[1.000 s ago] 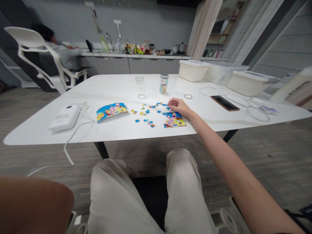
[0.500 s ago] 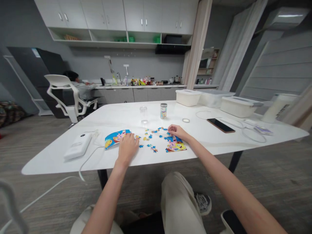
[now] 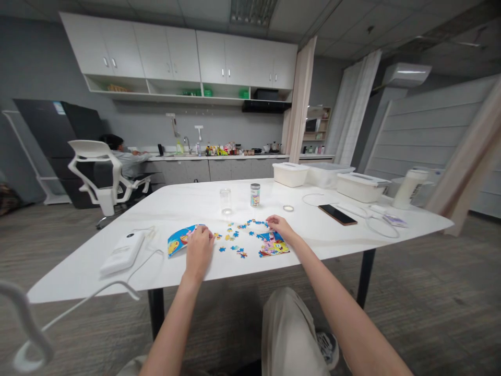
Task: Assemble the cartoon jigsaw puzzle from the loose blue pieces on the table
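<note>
Jigsaw puzzle [image 3: 276, 246], part-joined, at four o'clock of its loose pieces [image 3: 241, 254]

The right hand [image 3: 277, 224] curls just beyond its twelve-o'clock edge; the left hand [image 3: 200, 246] covers the three-o'clock end of a curved picture sheet [image 3: 176, 245]. I can't tell whether either grips anything. Fitting looks midway; the next move calls for matching shapes.

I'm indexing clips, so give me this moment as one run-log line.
left hand: at right end of picture sheet; right hand: near far edge of part-built puzzle; loose pieces: mostly between; both grips: unclear; clear jar: upright
</note>
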Available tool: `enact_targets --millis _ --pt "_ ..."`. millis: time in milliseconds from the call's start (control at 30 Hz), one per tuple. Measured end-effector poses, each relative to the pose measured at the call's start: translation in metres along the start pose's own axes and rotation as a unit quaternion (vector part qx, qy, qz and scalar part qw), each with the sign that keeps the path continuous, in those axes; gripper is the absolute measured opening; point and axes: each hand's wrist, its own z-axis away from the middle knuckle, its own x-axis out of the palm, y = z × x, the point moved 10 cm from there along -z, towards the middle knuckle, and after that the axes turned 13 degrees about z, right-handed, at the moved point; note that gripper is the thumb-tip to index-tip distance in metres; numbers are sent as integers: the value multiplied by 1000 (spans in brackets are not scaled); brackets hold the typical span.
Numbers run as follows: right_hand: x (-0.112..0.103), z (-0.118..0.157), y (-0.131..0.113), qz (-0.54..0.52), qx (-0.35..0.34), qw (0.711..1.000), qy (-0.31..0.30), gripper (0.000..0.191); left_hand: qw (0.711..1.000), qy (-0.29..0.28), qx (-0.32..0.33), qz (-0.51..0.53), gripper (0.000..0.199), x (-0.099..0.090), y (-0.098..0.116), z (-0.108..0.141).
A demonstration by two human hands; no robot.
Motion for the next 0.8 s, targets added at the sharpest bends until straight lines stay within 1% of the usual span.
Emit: enact_targets --millis 133,233,300,467,567,667,800 --pt "-18 14 9 -19 12 999 33 24 999 -10 18 30 16 2 0 1" --pt "-29 21 15 -34 16 998 58 24 999 -23 23 15 20 8 -1 2" --pt "-33 23 16 -40 17 996 72 24 999 -35 23 4 24 15 -4 3" --pt "-26 24 12 -38 12 997 61 29 998 -65 17 5 33 32 -10 4" --pt "-22 27 7 -34 7 999 41 33 995 -89 29 18 33 38 -5 6" --pt "-21 30 4 -28 9 999 35 33 993 -113 31 30 32 41 -2 7" --pt "-20 30 6 -20 22 999 32 33 992 -119 21 35 31 41 -4 9"
